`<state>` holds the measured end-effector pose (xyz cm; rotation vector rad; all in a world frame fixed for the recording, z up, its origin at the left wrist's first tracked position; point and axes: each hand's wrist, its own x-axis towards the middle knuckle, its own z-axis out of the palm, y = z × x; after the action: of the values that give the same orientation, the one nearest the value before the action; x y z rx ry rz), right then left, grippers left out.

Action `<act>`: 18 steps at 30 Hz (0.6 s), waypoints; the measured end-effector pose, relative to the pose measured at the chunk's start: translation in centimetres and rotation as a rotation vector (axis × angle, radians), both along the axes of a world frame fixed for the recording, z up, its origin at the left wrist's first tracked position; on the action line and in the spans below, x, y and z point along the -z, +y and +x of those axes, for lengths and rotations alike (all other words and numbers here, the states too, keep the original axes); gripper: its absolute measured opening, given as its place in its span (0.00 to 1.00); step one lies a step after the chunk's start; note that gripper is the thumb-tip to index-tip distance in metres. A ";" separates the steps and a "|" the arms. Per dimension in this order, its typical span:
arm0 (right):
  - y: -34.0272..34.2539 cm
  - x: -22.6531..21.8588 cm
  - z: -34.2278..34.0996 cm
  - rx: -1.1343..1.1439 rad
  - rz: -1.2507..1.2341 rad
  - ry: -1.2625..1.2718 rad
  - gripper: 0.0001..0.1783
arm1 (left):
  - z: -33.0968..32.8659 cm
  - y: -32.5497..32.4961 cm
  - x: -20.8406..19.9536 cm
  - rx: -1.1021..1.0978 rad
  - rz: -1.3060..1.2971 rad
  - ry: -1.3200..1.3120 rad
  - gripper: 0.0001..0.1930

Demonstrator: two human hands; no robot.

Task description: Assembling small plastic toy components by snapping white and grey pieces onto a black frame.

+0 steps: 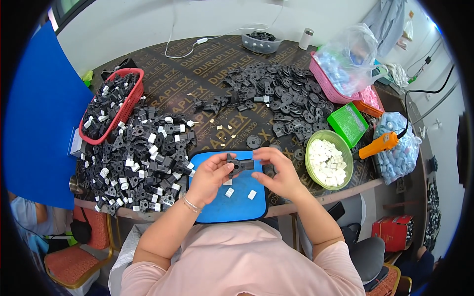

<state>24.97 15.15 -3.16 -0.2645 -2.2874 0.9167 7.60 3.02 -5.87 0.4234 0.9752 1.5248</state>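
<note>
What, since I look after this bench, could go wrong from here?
Loose white pieces lie on the blue mat close to both hands and could be brushed off. The pile of black and white parts reaches the front of the table, so a nudge might drop some. The black part in the left hand might slip, as the right hand seems not to grip it.

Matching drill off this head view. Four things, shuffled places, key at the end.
Column 1
1. Single dark part
2. Heaped white pieces
3. Orange tool
4. Red basket

Column 2
A. Inside the round yellow-green bowl
B. On the left side of the table, filled with black-and-white parts
C. Just right of the bowl
D. In the grip of the left hand, above the blue mat

Pairs: 1-D, 2-A, 3-C, 4-B
</note>
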 end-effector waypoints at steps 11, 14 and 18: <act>-0.2 2.2 -0.4 -0.048 -0.831 -0.055 0.19 | 1.1 -0.2 -1.0 -0.007 0.032 0.254 0.14; -0.3 2.4 -0.4 -0.042 -0.873 -0.049 0.18 | 1.1 -0.3 -0.9 -0.025 0.023 0.293 0.14; -0.4 3.4 -0.5 -0.066 -0.935 -0.029 0.16 | 1.2 -0.5 -0.5 -0.007 0.083 0.411 0.14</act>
<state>24.46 14.79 -6.53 -0.5906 -1.7372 1.9730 8.81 2.48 -5.39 0.8161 1.2304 1.5185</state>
